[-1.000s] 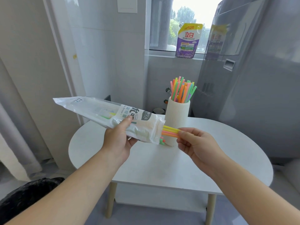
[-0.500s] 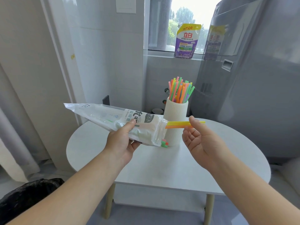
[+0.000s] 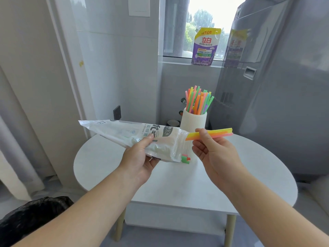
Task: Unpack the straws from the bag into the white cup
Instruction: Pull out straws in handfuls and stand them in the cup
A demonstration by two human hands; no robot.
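- Table, round and white, lies below both hands and bears the white cup, which stands upright just behind the right hand.
- Bag lies almost flat, gripped at its middle by the left hand, mouth toward the right hand.
- Pulled straws lie level between right thumb and fingers, long axis left to right; I judge they must be tipped upright, cup opening above and behind the hand.
- Few straw ends peek from the bag; how many remain inside is hard to see.

bag: tilted, nearly empty | straws: level | white cup: upright, full
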